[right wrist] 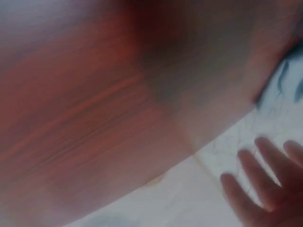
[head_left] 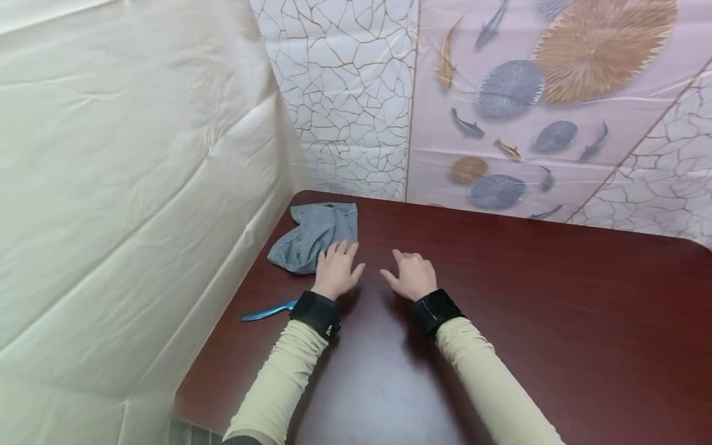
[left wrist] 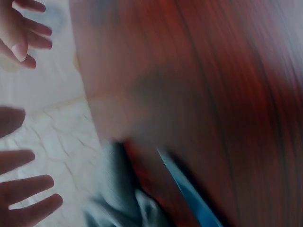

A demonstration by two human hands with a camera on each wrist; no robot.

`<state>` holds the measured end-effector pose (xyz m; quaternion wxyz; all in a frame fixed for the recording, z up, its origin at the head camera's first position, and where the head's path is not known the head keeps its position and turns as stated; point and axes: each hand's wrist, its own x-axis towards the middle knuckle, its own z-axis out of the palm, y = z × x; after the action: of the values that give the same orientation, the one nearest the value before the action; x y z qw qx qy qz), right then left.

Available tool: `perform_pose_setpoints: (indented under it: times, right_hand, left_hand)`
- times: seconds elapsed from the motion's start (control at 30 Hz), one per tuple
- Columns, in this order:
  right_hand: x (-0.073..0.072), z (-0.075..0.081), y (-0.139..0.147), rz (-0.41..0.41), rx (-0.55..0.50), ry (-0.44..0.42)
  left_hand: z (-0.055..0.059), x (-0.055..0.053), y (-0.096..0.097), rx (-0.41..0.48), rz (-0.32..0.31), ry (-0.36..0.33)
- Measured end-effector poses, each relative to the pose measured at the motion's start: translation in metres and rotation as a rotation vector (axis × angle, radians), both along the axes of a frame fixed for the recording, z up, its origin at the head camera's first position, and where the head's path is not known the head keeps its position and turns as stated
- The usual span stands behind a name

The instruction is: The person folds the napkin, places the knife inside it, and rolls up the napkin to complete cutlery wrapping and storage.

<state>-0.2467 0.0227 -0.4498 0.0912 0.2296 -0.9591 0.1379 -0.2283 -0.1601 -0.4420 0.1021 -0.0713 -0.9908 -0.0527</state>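
Held over the table with its fingers spread, my left hand [head_left: 336, 270] overlaps the near right corner of a crumpled grey cloth [head_left: 317, 233] in the head view. Nothing is in its grasp. A slim, shiny blue handle-like tool [head_left: 266, 313] lies left of that wrist, which hides its right end. The left wrist view shows the blue tool [left wrist: 189, 189] as a tapering strip beside the cloth [left wrist: 118, 189]. To the right, level with the left hand, my right hand [head_left: 413, 276] is empty, its fingers extended in the right wrist view [right wrist: 260, 189].
The dark red-brown wooden table [head_left: 528, 321] has rounded corners. Along its left side hangs a cream fabric sheet [head_left: 139, 185], and a patterned backdrop [head_left: 356, 111] with fish and leaf prints stands behind its far edge.
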Motion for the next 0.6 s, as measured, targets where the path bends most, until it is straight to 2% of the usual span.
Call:
perform_pose_setpoints:
  times: [0.13, 0.2, 0.27, 0.4, 0.5, 0.6]
  right_hand:
    - [-0.016, -0.005, -0.028, 0.057, -0.008, -0.048]
    - [-0.022, -0.008, -0.040, 0.082, 0.006, -0.090]
    - [-0.028, -0.011, -0.053, 0.113, 0.022, -0.128]
    - [-0.039, -0.018, -0.078, 0.179, 0.084, -0.186]
    - [-0.045, -0.023, -0.095, 0.211, 0.130, -0.237]
    - [-0.049, -0.027, -0.106, 0.208, 0.158, -0.275]
  left_hand:
    - [-0.005, -0.012, -0.026, 0.027, 0.079, 0.190]
    - [-0.007, -0.019, -0.039, 0.069, 0.148, 0.226]
    - [-0.009, -0.024, -0.050, 0.115, 0.235, 0.195]
    - [-0.013, -0.033, -0.067, 0.205, 0.375, 0.028]
    - [-0.016, -0.039, -0.074, 0.252, 0.385, -0.074]
    - [-0.016, -0.044, -0.080, 0.275, 0.323, -0.129]
